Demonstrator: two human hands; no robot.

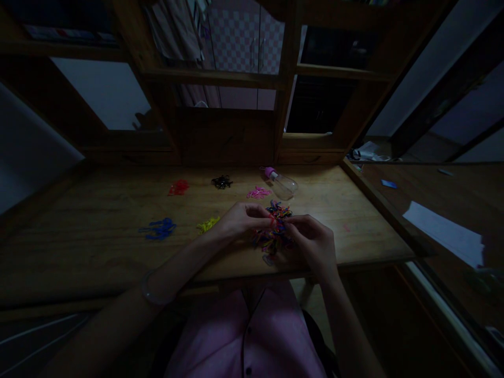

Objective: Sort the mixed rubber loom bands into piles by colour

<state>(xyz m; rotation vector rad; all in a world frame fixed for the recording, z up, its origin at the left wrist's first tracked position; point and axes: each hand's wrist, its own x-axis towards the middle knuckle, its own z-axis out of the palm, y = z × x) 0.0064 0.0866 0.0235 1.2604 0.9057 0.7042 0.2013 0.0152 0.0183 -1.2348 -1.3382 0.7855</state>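
Observation:
A heap of mixed-colour small elastic bands (277, 239) lies near the front edge of the wooden desk. Over its left side, my left hand (244, 219) pinches a red elastic band (272, 220) between thumb and fingertips. At the heap's right side, my right hand (314, 239) has thumb and forefinger pressed together; what lies between them is too small to make out. Sorted by colour around the heap are pink bands (259, 192), yellow bands (208, 225), blue bands (158, 229), black bands (222, 182) and red bands (179, 187). My left forearm partly covers the yellow ones.
A clear bottle (284, 186) with a pink cap lies on its side behind the heap. Wooden shelving (228, 131) rises along the desk's back edge. To the right, white papers (444, 231) and a small blue card (389, 184) lie on another surface.

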